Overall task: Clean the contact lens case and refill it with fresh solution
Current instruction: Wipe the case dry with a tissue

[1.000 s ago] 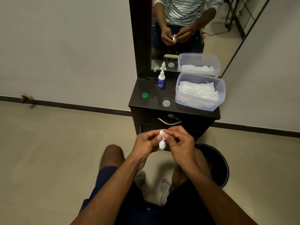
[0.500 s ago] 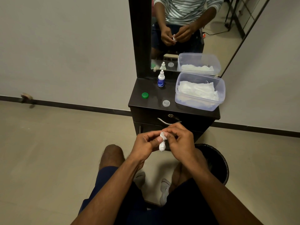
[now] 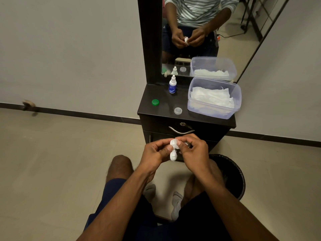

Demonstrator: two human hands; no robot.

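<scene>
I hold a white contact lens case [image 3: 173,156] upright in front of the cabinet, its lower cup showing below my fingers. My left hand [image 3: 154,153] grips the case from the left. My right hand [image 3: 192,151] pinches a small white tissue wad [image 3: 174,142] against the case's upper cup. On the dark cabinet top [image 3: 161,94] stand a small solution bottle [image 3: 172,85] with a blue label, a green cap [image 3: 155,102] and a clear cap [image 3: 177,110].
A clear plastic box [image 3: 215,110] with white tissues sits on the cabinet's right side. A mirror [image 3: 199,32] rises behind it. A black waste bin [image 3: 232,176] stands on the floor below my right hand. The cabinet drawer has a metal handle [image 3: 180,131].
My fingers have shifted around the case and tissue; the tissue wad now sits more on top of the upper cup. Both hands stay in the same place.
</scene>
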